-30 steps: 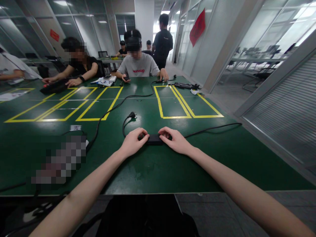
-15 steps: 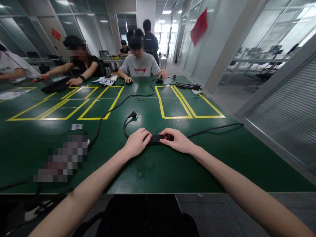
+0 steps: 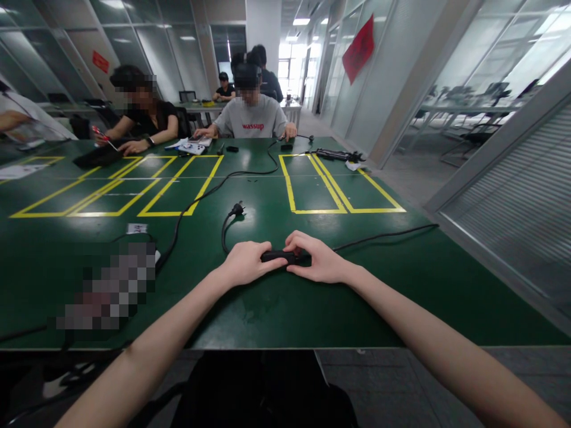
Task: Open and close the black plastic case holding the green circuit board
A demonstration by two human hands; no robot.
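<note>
Two hands pinched a black block between them at the near side of the tabletop.
From the head view, the left hand [image 3: 250,260] was clamped on the black block [image 3: 276,255], thumb along its near side; the right hand [image 3: 317,257], half curled, gripped the other end between thumb and fingertips. Whether the block touched the tabletop [image 3: 348,315] I couldn't tell. A plug [image 3: 238,209] lay beyond the left hand on a short lead [image 3: 223,235]; a cable [image 3: 383,236] ran out past the right. The step looked like two-handed handling of the block; I judged the next move called for steady fingers and slack in both cords.
</note>
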